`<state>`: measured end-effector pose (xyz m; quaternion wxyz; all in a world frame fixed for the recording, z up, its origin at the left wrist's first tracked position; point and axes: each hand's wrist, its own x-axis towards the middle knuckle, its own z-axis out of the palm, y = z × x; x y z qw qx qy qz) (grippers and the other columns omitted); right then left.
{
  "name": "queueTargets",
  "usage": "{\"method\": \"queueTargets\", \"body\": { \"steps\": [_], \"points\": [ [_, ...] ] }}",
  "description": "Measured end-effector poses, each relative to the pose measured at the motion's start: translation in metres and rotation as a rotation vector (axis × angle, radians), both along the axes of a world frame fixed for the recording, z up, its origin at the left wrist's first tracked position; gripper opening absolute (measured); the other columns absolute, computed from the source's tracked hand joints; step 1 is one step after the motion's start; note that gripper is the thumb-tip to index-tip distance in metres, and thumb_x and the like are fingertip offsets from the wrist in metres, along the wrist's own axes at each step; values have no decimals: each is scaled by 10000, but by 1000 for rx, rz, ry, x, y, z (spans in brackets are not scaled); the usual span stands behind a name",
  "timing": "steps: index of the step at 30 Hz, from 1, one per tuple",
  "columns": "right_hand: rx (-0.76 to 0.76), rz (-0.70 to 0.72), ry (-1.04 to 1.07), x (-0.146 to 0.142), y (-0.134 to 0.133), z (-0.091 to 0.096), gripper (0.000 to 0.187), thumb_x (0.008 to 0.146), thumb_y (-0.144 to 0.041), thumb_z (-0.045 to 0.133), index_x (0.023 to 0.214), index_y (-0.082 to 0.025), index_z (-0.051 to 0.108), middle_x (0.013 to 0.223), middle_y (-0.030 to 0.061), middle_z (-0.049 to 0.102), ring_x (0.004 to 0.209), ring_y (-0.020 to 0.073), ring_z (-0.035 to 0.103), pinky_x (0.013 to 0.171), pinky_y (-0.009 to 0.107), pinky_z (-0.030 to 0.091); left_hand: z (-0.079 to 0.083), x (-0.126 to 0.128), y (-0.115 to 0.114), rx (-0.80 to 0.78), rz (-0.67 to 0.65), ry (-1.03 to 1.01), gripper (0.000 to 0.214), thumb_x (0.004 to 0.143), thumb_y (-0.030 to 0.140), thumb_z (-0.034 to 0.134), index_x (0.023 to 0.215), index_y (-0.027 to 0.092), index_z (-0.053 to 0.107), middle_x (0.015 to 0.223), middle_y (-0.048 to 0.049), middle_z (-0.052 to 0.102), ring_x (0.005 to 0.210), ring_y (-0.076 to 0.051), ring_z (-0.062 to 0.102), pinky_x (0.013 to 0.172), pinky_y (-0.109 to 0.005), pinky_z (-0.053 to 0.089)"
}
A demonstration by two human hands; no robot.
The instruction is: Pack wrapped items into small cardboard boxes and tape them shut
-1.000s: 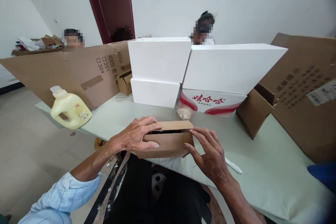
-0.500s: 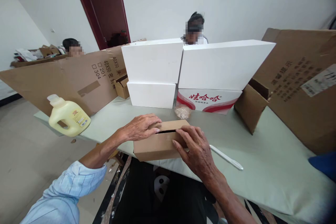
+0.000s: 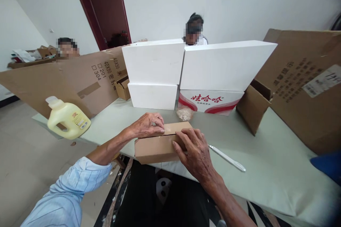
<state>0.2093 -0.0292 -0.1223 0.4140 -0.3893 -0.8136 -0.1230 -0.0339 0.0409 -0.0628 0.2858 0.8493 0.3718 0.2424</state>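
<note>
A small brown cardboard box [image 3: 157, 150] lies at the table's near edge, its top flaps almost together with a narrow dark seam between them. My left hand [image 3: 149, 125] is at the far left of the top, thumb and fingers pinched together near the seam; what is between them is too small to make out. A shiny patch, perhaps clear tape, shows on the flap beside those fingertips. My right hand [image 3: 194, 149] grips the box's right end, fingers over the top and thumb on the near flap. A white slim knife-like tool [image 3: 227, 158] lies to its right.
Behind the box sit a clear bag of small pale bits [image 3: 184, 114] and stacked white boxes [image 3: 153, 64]. A yellow jug [image 3: 69, 118] stands left. Large cardboard panels [image 3: 87, 78] flank the table [image 3: 269, 170], with an open carton [image 3: 253, 108] at right. Two people are beyond.
My left fingers have drawn together into a pinch and lifted slightly at the seam. The gap between the flaps has narrowed. My right hand stays on the box.
</note>
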Motion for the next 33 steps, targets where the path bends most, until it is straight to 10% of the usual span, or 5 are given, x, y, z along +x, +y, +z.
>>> {"method": "queueTargets", "body": {
  "steps": [11,19,33],
  "points": [
    [32,5,18,-3,1,2,63,1043,-237,597,1062,-200,643,1001,84,711,931,260,581,843,415,457,3,6,-8,136,10,50,215,999,206,574,796,187,641,860,-9,665,778,-148,604,764,-275,468],
    [10,-38,-19,-7,5,-4,314,1073,-302,581,1357,-178,632,953,66,778,914,275,661,846,426,464,6,8,-9,125,27,58,181,970,203,564,798,186,617,809,-1,644,726,-142,548,702,-273,425],
    [8,0,47,-8,3,-11,291,1063,-281,618,1331,-178,665,913,50,784,879,258,643,790,409,464,-7,7,14,-130,159,-147,160,911,221,576,777,171,647,726,4,677,675,-126,572,648,-243,446]
  ]
}}
